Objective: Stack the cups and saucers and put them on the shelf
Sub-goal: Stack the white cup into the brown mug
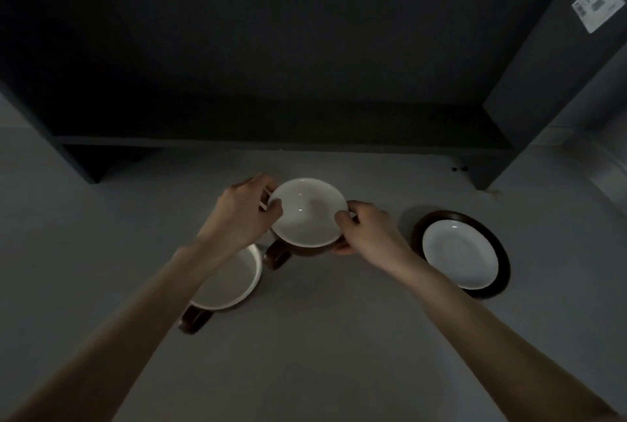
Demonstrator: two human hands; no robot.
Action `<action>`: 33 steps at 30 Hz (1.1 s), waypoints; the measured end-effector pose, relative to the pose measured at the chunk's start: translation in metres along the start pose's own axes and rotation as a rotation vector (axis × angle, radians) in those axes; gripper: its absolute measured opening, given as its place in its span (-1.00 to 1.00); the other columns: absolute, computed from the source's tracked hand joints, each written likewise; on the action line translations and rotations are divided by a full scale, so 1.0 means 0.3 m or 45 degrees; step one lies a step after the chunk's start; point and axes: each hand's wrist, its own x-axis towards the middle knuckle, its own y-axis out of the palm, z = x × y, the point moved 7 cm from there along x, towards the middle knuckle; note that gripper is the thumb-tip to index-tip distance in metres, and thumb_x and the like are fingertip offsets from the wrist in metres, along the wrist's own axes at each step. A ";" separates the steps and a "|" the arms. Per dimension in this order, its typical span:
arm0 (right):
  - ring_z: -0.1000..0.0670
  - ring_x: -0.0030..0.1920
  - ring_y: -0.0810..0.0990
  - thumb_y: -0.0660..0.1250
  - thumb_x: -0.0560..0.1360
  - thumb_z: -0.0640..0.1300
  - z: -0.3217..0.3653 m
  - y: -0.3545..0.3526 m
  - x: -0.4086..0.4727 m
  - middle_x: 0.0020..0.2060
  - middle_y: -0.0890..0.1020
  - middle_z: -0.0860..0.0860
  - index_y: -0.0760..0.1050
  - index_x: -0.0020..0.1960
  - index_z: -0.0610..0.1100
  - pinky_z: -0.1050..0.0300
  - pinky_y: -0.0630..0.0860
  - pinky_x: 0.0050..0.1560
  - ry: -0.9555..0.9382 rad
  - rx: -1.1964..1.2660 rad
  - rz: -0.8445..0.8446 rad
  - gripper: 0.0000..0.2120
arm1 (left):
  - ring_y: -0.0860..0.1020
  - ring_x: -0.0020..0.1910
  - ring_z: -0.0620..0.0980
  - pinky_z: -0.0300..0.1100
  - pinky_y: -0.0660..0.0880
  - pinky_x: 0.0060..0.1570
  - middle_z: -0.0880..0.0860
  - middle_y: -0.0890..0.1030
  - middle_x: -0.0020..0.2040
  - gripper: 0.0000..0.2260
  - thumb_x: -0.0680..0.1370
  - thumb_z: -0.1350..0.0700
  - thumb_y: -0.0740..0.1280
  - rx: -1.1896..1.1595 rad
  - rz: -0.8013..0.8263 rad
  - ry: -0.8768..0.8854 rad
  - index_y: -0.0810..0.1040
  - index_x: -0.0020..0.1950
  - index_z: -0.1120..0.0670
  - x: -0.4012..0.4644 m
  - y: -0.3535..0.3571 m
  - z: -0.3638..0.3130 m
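Note:
A brown cup with a white inside (307, 213) is at the centre, its handle pointing toward me at the lower left. My left hand (242, 213) grips its left rim and my right hand (368, 230) grips its right side. A second brown cup (230, 280) stands on the counter nearer me on the left, partly hidden under my left forearm, its handle toward me. On the right lie stacked saucers (459, 255): a white one resting on a dark brown one.
The grey counter (322, 336) runs back to a low dark shelf (271, 141) under a dark cabinet. A grey upright panel (549, 65) with a white label (599, 2) stands at the right.

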 end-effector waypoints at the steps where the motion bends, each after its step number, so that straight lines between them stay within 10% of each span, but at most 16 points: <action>1: -0.18 -0.19 0.69 0.14 0.52 -0.17 0.018 0.025 -0.001 -0.11 0.63 -0.19 0.48 0.13 -0.25 -0.05 0.67 -0.14 -0.011 0.002 0.016 -0.73 | 0.55 -0.16 0.06 -0.08 0.51 -0.18 0.06 0.51 -0.09 -0.82 0.49 0.13 0.27 -0.001 -0.018 -0.018 0.44 0.06 0.13 -0.013 -0.025 0.019; 7: -0.19 -0.23 0.70 0.16 0.50 -0.17 0.104 0.181 -0.010 -0.16 0.67 -0.23 0.51 0.06 -0.23 -0.08 0.66 -0.10 -0.096 -0.050 0.107 -0.76 | 0.57 -0.15 0.10 -0.03 0.54 -0.16 0.11 0.57 -0.09 -0.87 0.47 0.15 0.28 0.015 -0.129 -0.081 0.45 0.00 0.12 -0.106 -0.146 0.159; 11: 0.15 -0.49 0.52 0.15 0.51 -0.13 0.115 0.248 -0.022 -0.43 0.52 0.00 0.48 -0.14 -0.16 0.48 0.35 -0.54 -0.152 -0.214 0.097 -0.83 | 0.57 -0.15 0.11 -0.04 0.51 -0.18 0.10 0.57 -0.13 -0.89 0.46 0.19 0.29 -0.021 -0.171 -0.133 0.48 -0.03 0.13 -0.158 -0.164 0.241; 22: 0.09 -0.46 0.50 0.10 0.53 -0.08 0.089 0.334 -0.035 -0.49 0.44 0.09 0.39 -0.21 -0.07 0.46 0.31 -0.60 -0.196 -0.329 0.188 -0.82 | 0.51 -0.21 0.04 -0.19 0.35 -0.19 0.04 0.52 -0.18 -0.89 0.45 0.23 0.28 -0.065 -0.197 -0.222 0.51 -0.03 0.16 -0.200 -0.137 0.347; 33: -0.09 -0.19 0.68 0.13 0.51 -0.05 0.043 0.363 -0.016 -0.30 0.65 -0.11 0.47 -0.17 -0.07 -0.06 0.59 0.05 -0.127 -0.185 0.323 -0.82 | 0.53 -0.15 0.05 -0.17 0.37 -0.13 0.06 0.55 -0.19 -0.90 0.46 0.23 0.29 -0.114 -0.161 -0.239 0.53 -0.05 0.18 -0.185 -0.132 0.370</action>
